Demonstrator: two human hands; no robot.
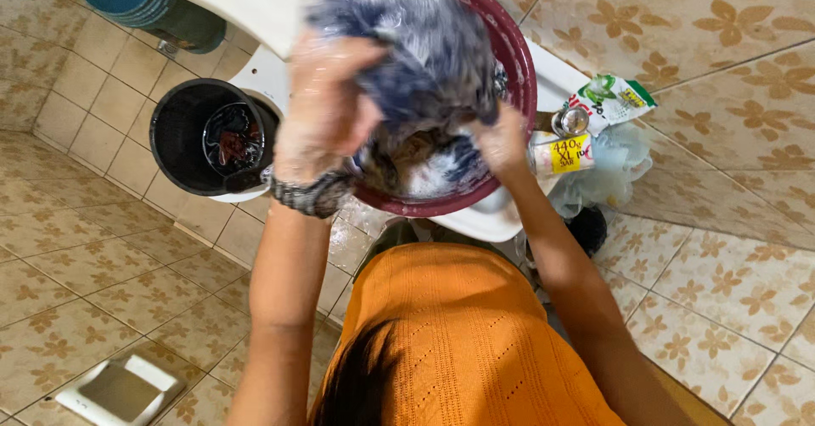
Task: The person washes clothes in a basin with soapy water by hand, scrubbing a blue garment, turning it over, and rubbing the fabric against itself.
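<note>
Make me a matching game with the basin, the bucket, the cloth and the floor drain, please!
Things:
1. basin
2. bucket
3. cloth
4. floor drain

Descriptions:
A. black, round, left of the basin
B. dark red, on the white sink
C. square, set in the tiled floor
D. blue and white, soapy, held in both hands

Pairs: 1-B, 2-A, 3-D, 4-C

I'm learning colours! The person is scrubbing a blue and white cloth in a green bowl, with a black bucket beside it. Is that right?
Not quite: the head view shows the bowl is dark red, not green. The blue and white cloth and the black bucket are right.
</note>
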